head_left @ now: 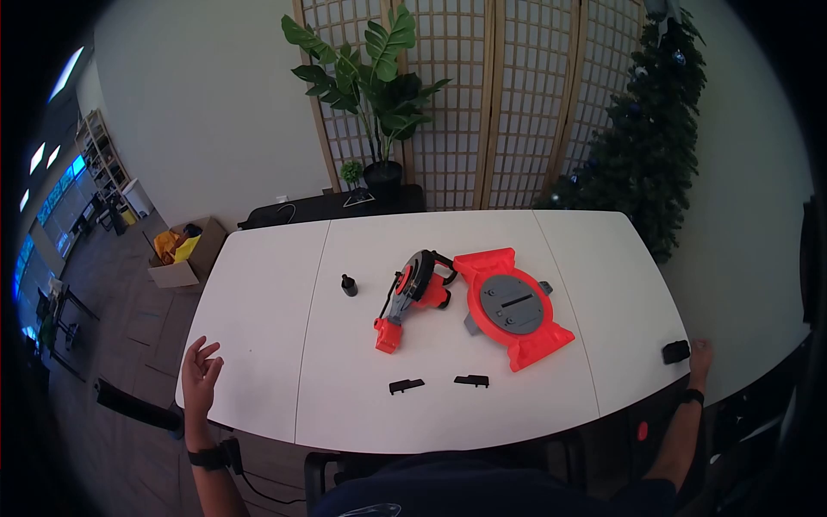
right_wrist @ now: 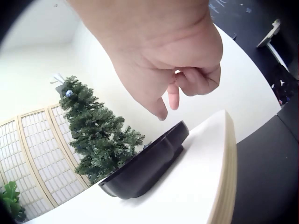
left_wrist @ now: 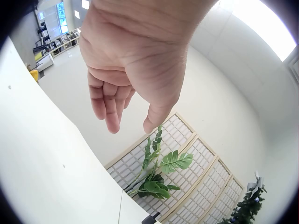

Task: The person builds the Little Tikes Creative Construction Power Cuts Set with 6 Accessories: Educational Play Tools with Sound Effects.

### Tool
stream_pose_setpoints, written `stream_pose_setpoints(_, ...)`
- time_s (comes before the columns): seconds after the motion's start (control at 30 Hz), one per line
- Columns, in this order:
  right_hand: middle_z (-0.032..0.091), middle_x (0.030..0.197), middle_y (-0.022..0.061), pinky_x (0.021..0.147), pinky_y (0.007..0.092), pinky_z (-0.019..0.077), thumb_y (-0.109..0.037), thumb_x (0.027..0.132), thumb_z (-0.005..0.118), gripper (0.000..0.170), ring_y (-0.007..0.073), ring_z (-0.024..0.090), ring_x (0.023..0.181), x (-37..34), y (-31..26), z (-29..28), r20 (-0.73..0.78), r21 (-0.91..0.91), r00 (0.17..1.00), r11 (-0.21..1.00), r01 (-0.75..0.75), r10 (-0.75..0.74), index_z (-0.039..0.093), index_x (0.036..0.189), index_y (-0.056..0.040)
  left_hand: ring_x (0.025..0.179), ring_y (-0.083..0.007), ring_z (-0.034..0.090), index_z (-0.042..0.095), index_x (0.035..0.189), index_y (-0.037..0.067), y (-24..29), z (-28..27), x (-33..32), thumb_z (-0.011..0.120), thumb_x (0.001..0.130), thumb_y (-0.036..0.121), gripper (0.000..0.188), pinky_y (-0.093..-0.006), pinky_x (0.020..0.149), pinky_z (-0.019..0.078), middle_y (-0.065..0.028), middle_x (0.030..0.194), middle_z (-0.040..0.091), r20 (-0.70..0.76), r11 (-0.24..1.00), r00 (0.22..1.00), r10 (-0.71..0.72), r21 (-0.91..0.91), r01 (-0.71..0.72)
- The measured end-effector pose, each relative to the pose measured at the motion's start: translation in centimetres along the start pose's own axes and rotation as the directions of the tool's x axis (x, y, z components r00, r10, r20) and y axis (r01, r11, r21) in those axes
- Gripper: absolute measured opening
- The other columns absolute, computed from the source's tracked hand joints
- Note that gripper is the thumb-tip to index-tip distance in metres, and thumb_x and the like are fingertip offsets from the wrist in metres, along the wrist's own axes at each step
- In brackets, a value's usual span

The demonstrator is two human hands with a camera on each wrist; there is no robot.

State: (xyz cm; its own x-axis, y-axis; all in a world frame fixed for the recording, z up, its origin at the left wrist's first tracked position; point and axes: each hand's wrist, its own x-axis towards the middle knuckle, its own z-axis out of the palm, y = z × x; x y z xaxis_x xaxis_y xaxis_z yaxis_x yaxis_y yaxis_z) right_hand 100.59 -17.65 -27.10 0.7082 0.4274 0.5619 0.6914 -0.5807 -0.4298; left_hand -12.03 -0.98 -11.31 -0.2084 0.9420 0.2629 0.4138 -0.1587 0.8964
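My left hand hovers over the table's left edge, its fingers relaxed and holding nothing. At the right edge my right hand is beside a hollow black plastic piece. In the right wrist view its thumb and one finger point down just above that black piece, other fingers loosely curled, nothing in them. Mid-table lies a red and grey saw head with a black round guard. Right of it sits a red saw base with a grey slotted disc. Two small black brackets lie near the front.
A small black bottle stands left of the saw head on the white table. Behind are a potted plant, a folding screen and a decorated tree. A cardboard box stands beyond the left edge.
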Motion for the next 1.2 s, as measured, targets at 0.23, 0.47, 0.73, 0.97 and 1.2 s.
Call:
stream_pose_setpoints(0.23,0.057,0.089,0.003,0.07,0.0295,0.044,-0.022,0.091,0.075,0.021,0.0128,0.052,0.076,-0.1,-17.4,-2.6,0.227,0.47,0.965,0.882,0.011,-0.133,0.065,0.101,-0.0055,0.085,-0.0086,0.06,0.049,0.135,-0.001,3.2,2.6,1.5,0.069,0.091,0.006,0.049,-0.0241,0.082,0.0495,-0.0125,0.121,0.065,0.081,0.994,0.997,0.012,0.103,-0.02)
stream_pose_setpoints(0.47,0.051,0.096,-0.0001,0.06,0.0204,0.0411,-0.017,0.089,0.076,0.021,0.0037,0.046,0.069,-3.4,-35.1,-7.6,0.48,0.624,0.759,0.779,0.057,-0.44,0.063,0.1,-0.0057,0.091,-0.0116,0.064,0.05,0.134,-0.001,6.8,7.3,3.6,0.07,0.091,0.006,0.048,-0.0269,0.085,0.0514,-0.0122,0.122,0.065,0.267,0.996,0.963,0.047,0.057,-0.065)
stream_pose_setpoints(0.73,0.057,0.099,0.0032,0.064,0.023,0.0465,-0.024,0.082,0.083,0.034,0.0095,0.055,0.077,-8.2,-46.4,-10.4,0.529,0.703,0.459,0.672,0.234,-0.714,0.064,0.105,-0.007,0.108,-0.0204,0.065,0.05,0.135,0.004,11.9,13.7,4.1,0.075,0.089,0.015,0.054,-0.0318,0.09,0.0532,-0.0123,0.126,0.065,0.477,0.98,0.876,0.073,0.127,-0.15)
stream_pose_setpoints(0.97,0.06,0.114,0.0084,0.087,0.0355,0.0504,-0.041,0.072,0.089,0.063,0.0238,0.061,0.102,-11.2,-49.5,-9.5,0.527,0.744,0.172,0.549,0.382,-0.833,0.062,0.118,-0.0068,0.114,-0.0235,0.063,0.049,0.137,0.005,12.0,18.5,5.6,0.08,0.087,0.024,0.062,-0.0359,0.093,0.0534,-0.012,0.129,0.063,0.61,0.971,0.789,0.067,0.143,-0.193)
stream_pose_setpoints(1.2,0.038,0.153,0.0223,0.112,0.0436,0.04,-0.047,0.064,0.091,0.103,0.0378,0.043,0.139,-13.4,-50.4,-7.7,0.577,0.706,-0.047,0.47,0.53,-0.815,0.044,0.148,-0.0097,0.125,-0.0283,0.059,0.046,0.14,0.004,12.2,23.4,7.5,0.078,0.088,0.031,0.066,-0.0402,0.1,0.0513,-0.0139,0.138,0.057,0.696,0.952,0.718,0.019,0.206,-0.225)
